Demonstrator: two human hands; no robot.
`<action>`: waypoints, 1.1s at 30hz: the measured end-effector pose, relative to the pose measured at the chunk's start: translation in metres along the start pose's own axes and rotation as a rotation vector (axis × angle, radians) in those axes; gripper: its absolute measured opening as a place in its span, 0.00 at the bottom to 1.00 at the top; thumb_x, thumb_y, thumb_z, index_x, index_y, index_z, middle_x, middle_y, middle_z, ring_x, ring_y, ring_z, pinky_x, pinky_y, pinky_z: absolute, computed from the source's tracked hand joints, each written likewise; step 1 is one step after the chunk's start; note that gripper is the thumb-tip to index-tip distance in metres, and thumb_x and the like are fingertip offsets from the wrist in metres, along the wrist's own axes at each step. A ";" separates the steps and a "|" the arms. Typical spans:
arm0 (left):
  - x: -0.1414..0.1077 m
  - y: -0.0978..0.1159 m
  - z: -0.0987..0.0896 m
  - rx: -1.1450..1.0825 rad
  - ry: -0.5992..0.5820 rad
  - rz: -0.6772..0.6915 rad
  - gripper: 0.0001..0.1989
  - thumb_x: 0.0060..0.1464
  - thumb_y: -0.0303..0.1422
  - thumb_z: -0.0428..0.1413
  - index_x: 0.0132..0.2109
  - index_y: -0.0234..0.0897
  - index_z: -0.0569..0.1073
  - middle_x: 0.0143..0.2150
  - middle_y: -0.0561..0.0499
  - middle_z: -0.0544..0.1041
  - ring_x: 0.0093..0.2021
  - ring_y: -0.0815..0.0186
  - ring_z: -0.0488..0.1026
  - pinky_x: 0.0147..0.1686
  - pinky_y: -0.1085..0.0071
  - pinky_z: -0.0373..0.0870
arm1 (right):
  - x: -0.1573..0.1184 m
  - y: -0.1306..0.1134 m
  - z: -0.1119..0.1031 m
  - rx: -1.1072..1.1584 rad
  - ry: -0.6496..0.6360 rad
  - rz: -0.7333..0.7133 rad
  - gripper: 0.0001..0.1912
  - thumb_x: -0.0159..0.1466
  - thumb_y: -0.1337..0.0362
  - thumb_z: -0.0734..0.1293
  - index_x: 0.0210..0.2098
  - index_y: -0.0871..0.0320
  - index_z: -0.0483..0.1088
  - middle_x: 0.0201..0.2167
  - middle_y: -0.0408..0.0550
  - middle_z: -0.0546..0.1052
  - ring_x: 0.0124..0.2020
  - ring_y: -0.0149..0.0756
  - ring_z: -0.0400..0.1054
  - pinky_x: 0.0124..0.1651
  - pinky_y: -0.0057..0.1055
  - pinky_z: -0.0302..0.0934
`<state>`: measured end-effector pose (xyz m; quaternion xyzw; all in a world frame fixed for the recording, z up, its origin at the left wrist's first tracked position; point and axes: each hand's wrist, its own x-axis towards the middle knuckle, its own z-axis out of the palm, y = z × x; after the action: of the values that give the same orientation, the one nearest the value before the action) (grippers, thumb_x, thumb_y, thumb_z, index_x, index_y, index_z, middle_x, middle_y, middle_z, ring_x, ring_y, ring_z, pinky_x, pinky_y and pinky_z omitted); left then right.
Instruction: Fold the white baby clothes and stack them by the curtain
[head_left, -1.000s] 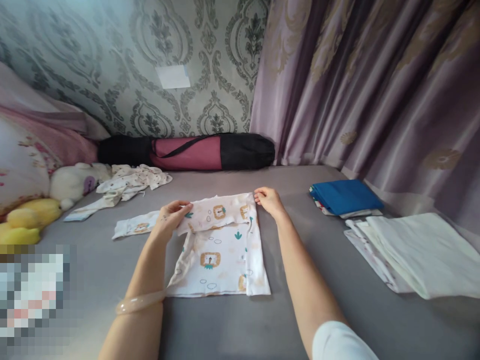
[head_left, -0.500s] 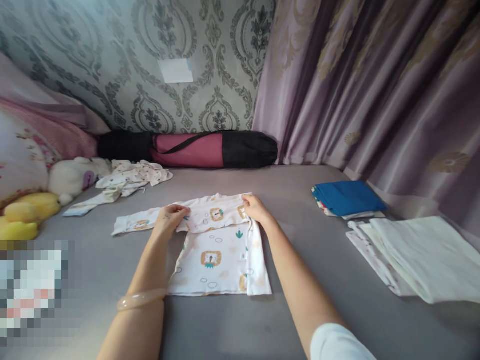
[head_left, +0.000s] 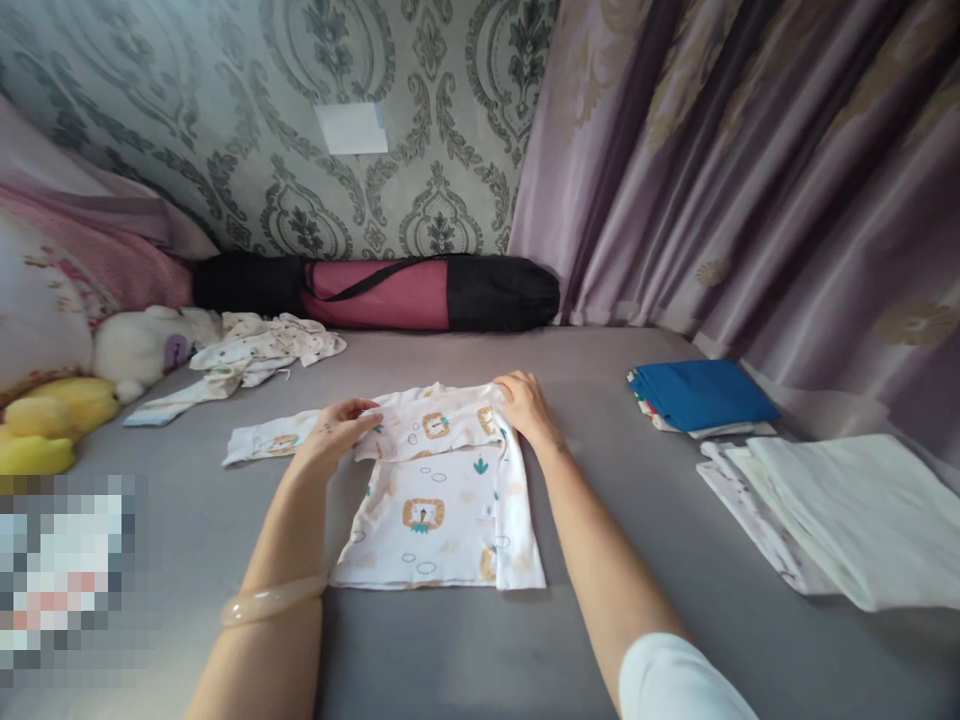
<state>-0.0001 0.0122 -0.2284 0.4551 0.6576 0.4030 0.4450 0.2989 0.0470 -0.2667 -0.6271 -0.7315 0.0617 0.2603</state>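
A white long-sleeved baby top (head_left: 457, 480) printed with orange lion faces lies spread on the grey bed sheet. Its right sleeve is folded down along the body, while the left sleeve stretches out sideways. My left hand (head_left: 341, 428) rests at the left shoulder, near the start of that sleeve, with thumb and fingers slightly apart on the cloth. At the upper right corner, my right hand (head_left: 526, 405) touches the folded shoulder with loosened fingers; its fingertips are partly hidden. A pale bangle (head_left: 274, 602) circles my left wrist.
Crumpled white printed clothes (head_left: 270, 350) lie at the back left beside plush toys (head_left: 64, 410). A black and maroon long bag (head_left: 375, 293) runs along the wall. To the right are a folded blue cloth (head_left: 705, 393) and folded white clothes (head_left: 855, 510). Something at left is pixelated.
Both hands have loosened from a pinch on the top's upper edge. My right hand has shifted slightly right and up. The top lies nearly the same.
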 end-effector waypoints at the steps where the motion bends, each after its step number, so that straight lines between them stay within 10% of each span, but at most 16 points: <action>1: 0.001 -0.001 0.000 -0.007 0.019 0.003 0.23 0.28 0.40 0.65 0.36 0.34 0.75 0.26 0.53 0.74 0.24 0.70 0.67 0.20 0.77 0.57 | 0.001 0.002 0.000 -0.018 0.012 0.011 0.18 0.68 0.70 0.56 0.47 0.58 0.75 0.45 0.52 0.76 0.48 0.40 0.66 0.55 0.34 0.56; 10: 0.019 -0.017 0.006 -0.253 0.115 -0.041 0.24 0.31 0.33 0.67 0.40 0.35 0.73 0.33 0.50 0.76 0.26 0.69 0.73 0.24 0.75 0.67 | 0.004 0.011 -0.008 0.014 0.139 0.084 0.17 0.66 0.73 0.56 0.45 0.61 0.75 0.43 0.54 0.75 0.47 0.40 0.67 0.53 0.32 0.58; 16: 0.019 -0.018 0.000 -0.353 -0.017 -0.039 0.27 0.29 0.30 0.68 0.43 0.36 0.73 0.35 0.49 0.78 0.30 0.66 0.76 0.30 0.72 0.72 | -0.006 -0.027 0.002 -0.007 -0.030 0.043 0.19 0.63 0.76 0.55 0.47 0.61 0.73 0.45 0.54 0.75 0.48 0.38 0.68 0.53 0.30 0.59; 26: 0.011 -0.017 -0.001 -0.052 0.095 0.204 0.16 0.37 0.41 0.61 0.32 0.36 0.71 0.17 0.59 0.65 0.17 0.73 0.61 0.18 0.77 0.53 | -0.041 -0.048 0.034 -0.185 -0.180 0.053 0.32 0.71 0.55 0.48 0.68 0.70 0.49 0.70 0.60 0.46 0.71 0.47 0.35 0.69 0.44 0.33; 33: 0.025 -0.034 0.009 -0.124 0.244 0.182 0.20 0.41 0.42 0.59 0.40 0.38 0.67 0.24 0.56 0.70 0.19 0.71 0.66 0.18 0.76 0.61 | -0.039 -0.050 0.029 -0.202 -0.291 0.090 0.35 0.70 0.49 0.45 0.70 0.64 0.43 0.71 0.57 0.39 0.71 0.46 0.29 0.69 0.46 0.28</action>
<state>-0.0041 0.0282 -0.2679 0.4319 0.6368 0.5338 0.3509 0.2444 0.0070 -0.2824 -0.6668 -0.7350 0.0893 0.0844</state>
